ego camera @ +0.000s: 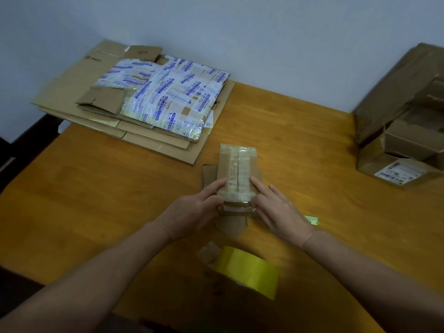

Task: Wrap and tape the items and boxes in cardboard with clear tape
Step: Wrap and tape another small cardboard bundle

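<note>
A small parcel wrapped in brown cardboard lies in the middle of the wooden table, with clear tape along its top seam and across its near end. My left hand holds the parcel's near left side, thumb on top. My right hand presses straight fingers against the near right edge. A loose cardboard flap sticks out toward me under the parcel. A roll of clear yellowish tape stands on the table just in front of my arms.
A stack of flattened cardboard sheets, some covered in printed tape, lies at the back left. Brown boxes, one with a barcode label, are piled at the right edge. A small green scrap lies beside my right hand.
</note>
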